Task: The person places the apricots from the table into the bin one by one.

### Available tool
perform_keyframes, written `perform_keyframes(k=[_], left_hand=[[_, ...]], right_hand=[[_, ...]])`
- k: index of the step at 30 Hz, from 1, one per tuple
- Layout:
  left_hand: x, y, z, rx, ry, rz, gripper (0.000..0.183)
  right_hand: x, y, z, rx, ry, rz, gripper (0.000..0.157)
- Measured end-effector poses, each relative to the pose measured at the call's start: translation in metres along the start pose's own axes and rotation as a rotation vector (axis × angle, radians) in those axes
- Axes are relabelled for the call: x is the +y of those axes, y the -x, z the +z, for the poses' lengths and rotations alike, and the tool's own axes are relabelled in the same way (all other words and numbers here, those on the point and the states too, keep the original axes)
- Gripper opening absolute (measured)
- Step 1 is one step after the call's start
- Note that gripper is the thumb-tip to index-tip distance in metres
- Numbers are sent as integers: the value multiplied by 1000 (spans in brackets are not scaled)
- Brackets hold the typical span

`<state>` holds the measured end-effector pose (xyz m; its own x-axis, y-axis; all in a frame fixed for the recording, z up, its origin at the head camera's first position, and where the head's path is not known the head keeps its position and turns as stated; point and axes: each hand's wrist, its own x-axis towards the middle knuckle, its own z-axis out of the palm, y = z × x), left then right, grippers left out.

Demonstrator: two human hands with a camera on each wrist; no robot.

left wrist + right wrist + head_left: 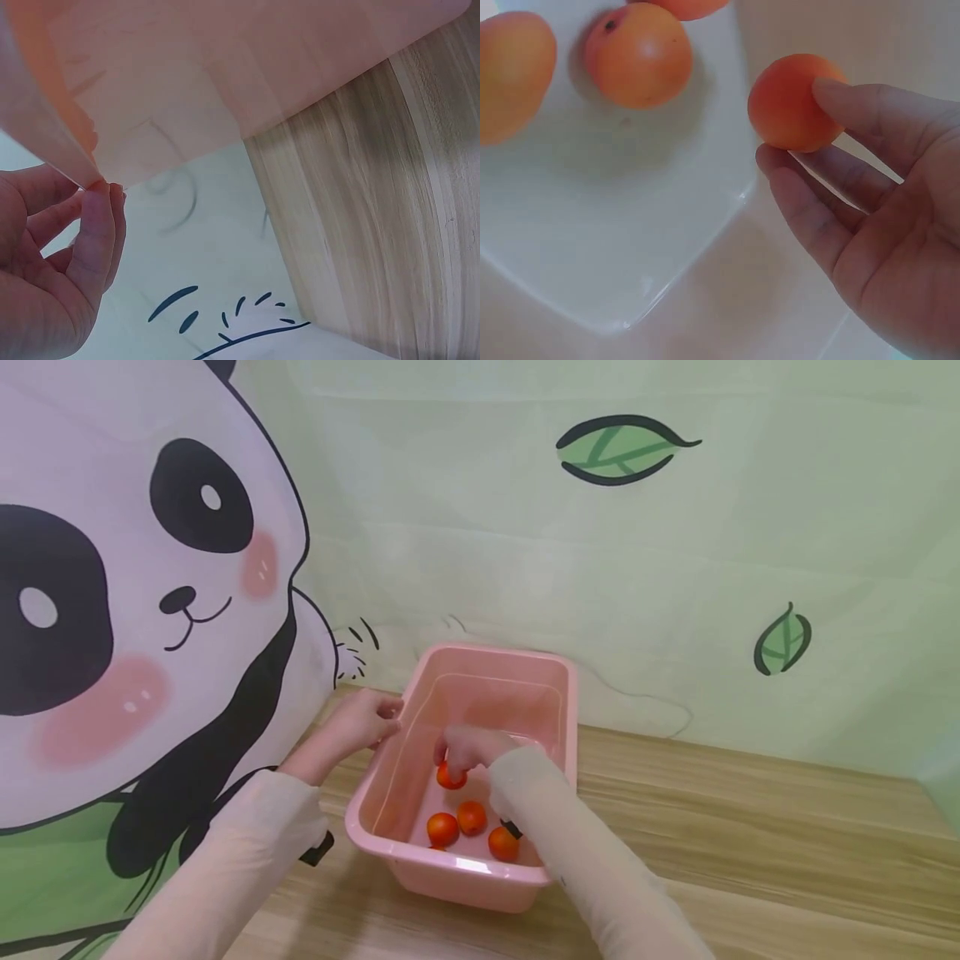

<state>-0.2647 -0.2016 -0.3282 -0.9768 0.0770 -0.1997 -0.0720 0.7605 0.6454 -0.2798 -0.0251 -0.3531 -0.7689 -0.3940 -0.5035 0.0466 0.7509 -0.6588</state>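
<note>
A pink plastic basin (465, 888) stands on the wooden table with several small orange-red tomatoes in it. At its left rim, my left hand (360, 720) pinches the edge between thumb and fingers; the left wrist view shows the grip on the basin wall (225, 75) closely. Inside the basin, my right hand (477, 747) holds one tomato (787, 105) between thumb and fingertips, near the left inner wall. Other tomatoes lie toward the near end, among them a left one (442, 830), a middle one (472, 817) and a right one (503, 843) beside the sleeve.
Wood-grain tabletop (750, 827) extends right of the basin. Behind it hangs a pale green cloth (480, 527) printed with leaves and a large panda (247, 502) on the left. The basin's front rim partly hides one more tomato.
</note>
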Motion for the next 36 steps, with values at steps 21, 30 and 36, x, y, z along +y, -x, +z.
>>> perform_keyframes(k=[21,30,36], left_hand=[[0,0,0,-1,9,-12,37],[-1,-1,1,-4,7,18,40],[0,1,1,-9,3,4,41]], right_hand=[[-31,33,-35,0,183,-40,30],[-26,52,-57,-17,449,-271,23],[-10,56,-67,-50,553,-360,29]])
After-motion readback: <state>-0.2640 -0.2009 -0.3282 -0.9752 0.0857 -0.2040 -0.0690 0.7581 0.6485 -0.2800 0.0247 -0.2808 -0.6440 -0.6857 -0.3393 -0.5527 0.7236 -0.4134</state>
